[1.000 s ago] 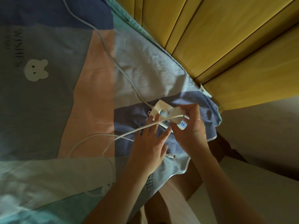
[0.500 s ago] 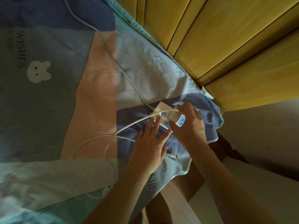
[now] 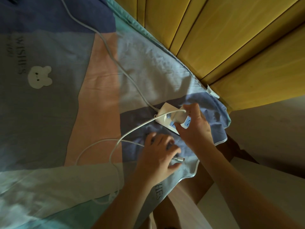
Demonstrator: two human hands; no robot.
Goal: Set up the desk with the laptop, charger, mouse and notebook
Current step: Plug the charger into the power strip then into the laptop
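Observation:
A white power strip with blue sockets lies on the bed sheet near the bed's corner. My right hand is shut on the white charger brick, holding it against the strip's sockets. The charger's thin white cable runs left from the brick and loops over the sheet. Its plug end lies beside my left hand, which rests flat on the sheet with fingers spread, below the strip. Laptop, mouse and notebook are out of view.
The strip's thicker white cord runs up and left across the sheet. A yellow padded headboard borders the bed at upper right. A pale floor lies beyond the bed's corner at right.
My left hand slid back down from the power strip toward the cable's plug end. My right hand stayed on the charger brick at the strip, shifting slightly.

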